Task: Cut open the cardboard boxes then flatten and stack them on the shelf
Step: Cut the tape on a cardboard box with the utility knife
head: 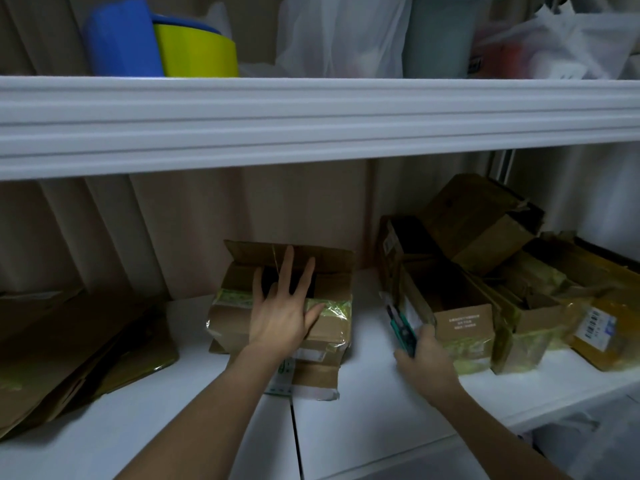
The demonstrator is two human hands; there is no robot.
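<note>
Under the left hand [284, 317], fingers spread flat: opened cardboard box [287, 306]. Green cutter [401, 329] is gripped by the right hand [426, 362].

A home storage corner: white shelves [311, 112] crammed with cardboard boxes [485, 289], plastic bags [339, 36]

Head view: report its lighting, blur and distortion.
Head view: dim and bluish, darkest behind the open box under the left hand; upper shelf edge bows from the wide lens; top-shelf bags are soft; the cutter in the right hand is slightly blurred.
</note>
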